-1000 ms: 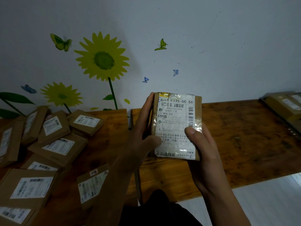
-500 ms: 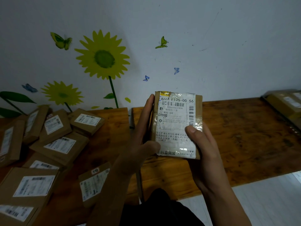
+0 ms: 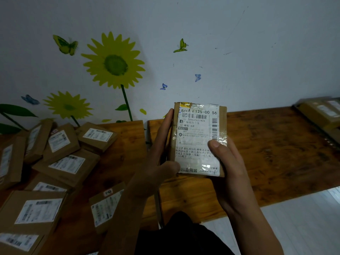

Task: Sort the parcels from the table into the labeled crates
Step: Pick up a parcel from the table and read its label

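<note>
A brown cardboard parcel [image 3: 196, 126] with a taped white shipping label faces me, held upright above the wooden table [image 3: 266, 153]. My left hand [image 3: 158, 161] grips its left edge, fingers up along the side and thumb at the lower left corner. My right hand [image 3: 228, 172] holds the lower right part, thumb pressed on the label. Several more brown parcels [image 3: 66, 164] with white labels lie piled on the table's left part.
One parcel [image 3: 106, 207] lies near the front edge beside my left forearm. At the far right, a crate [image 3: 320, 113] holds labelled parcels. A narrow gap [image 3: 147, 133] splits the two tabletops. The wall behind carries sunflower and butterfly stickers. Pale floor shows at lower right.
The parcel and both hands have stayed almost still, with only a slight shift of the view.
</note>
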